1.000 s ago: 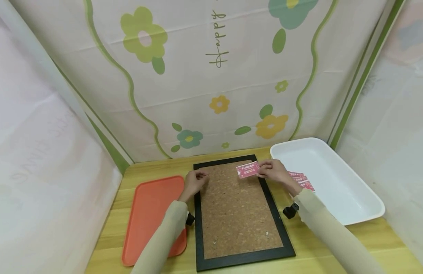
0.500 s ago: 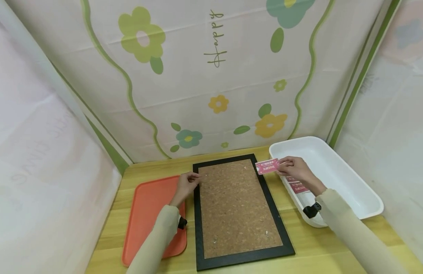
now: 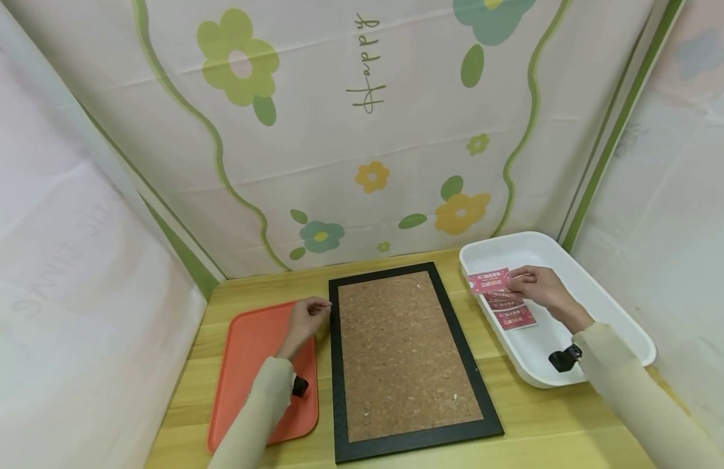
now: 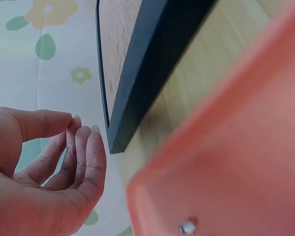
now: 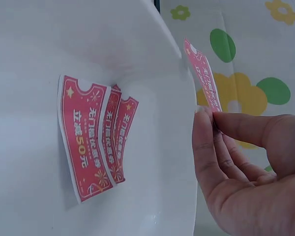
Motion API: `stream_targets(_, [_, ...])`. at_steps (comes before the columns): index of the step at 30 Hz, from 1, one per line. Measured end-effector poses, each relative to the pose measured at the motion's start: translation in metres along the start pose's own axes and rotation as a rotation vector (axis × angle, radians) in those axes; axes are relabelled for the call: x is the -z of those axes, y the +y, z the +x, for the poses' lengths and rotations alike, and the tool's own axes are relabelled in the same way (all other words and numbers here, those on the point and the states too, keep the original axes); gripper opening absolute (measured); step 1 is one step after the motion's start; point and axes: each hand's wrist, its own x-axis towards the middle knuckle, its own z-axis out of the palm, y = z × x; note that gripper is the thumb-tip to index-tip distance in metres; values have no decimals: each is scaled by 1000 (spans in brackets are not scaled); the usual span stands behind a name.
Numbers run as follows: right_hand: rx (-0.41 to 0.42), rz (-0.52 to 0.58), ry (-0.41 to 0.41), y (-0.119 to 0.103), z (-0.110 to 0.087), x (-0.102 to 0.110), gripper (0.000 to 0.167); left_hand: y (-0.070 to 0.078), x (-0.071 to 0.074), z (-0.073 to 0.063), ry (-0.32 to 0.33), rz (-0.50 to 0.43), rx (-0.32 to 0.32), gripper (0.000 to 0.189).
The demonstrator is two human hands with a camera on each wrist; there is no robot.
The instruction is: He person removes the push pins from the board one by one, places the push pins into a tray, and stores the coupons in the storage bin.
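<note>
Pinched between my right thumb and fingers is a pink paper coupon [image 5: 204, 78]; the right hand [image 3: 540, 286] holds it over the left rim of a white tray [image 5: 164, 201]. Overlapping pink coupons [image 5: 83, 140] lie inside that tray. My left hand [image 4: 54, 167] hovers by the left edge of a black-framed corkboard [image 3: 403, 352], over the right side of a red tray [image 3: 259, 365]. Its thumb tip meets the curled fingertips, and I cannot tell whether something tiny sits between them. One small shiny piece [image 4: 187, 226] lies in the red tray.
Small pale spots dot the corkboard near its lower corners and upper right. All of this stands on a wood-grain table [image 3: 526, 426]. Behind it hangs a flower-printed curtain [image 3: 315, 143], with pale curtains on both sides.
The right hand has carried the coupon rightward, from above the corkboard to the white tray. My left hand has moved left, from the corkboard's upper left to the red tray's right side.
</note>
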Motion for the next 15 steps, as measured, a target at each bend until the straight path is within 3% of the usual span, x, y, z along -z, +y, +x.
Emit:
stream_targets(6, [-21, 32, -16, 14, 0, 12, 49, -6, 9, -8, 24, 19, 14, 20])
stream_targets(15, [-53, -6, -33, 30, 1, 20, 46, -14, 23, -14, 48, 27, -3, 21])
